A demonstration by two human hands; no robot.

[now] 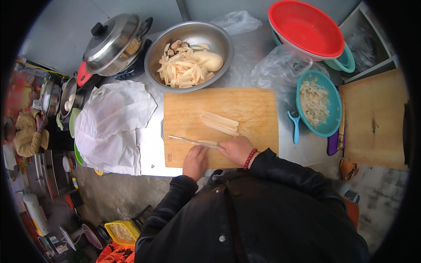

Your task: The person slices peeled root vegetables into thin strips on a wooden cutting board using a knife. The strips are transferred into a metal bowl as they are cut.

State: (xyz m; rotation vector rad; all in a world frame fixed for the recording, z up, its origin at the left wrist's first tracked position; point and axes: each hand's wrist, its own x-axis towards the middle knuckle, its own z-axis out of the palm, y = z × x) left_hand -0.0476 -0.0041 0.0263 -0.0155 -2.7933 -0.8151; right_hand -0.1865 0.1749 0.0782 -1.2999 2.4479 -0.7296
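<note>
My right hand (238, 150), with a red bead bracelet at its wrist, is closed around the handle of a kitchen knife (190, 140). The blade points left, low over a wooden cutting board (184, 111). Beside the blade, my left hand (196, 161) rests its fingertips on or near pale vegetable pieces (208, 142) at the board's front; the fingers partly hide what is under them. Farther back on the board lies a stack of long pale slices (219, 123). Behind the board, a steel bowl (228, 62) holds cut pale sticks and a whole peeled vegetable (209, 61).
A white cloth (111, 131) lies left of the board, below a lidded steel pot (113, 42). To the right are a light-blue peeler (295, 128), a teal bowl (335, 121) of shreds, plastic bags (276, 69) and a red basin (306, 28). Another person stands far left.
</note>
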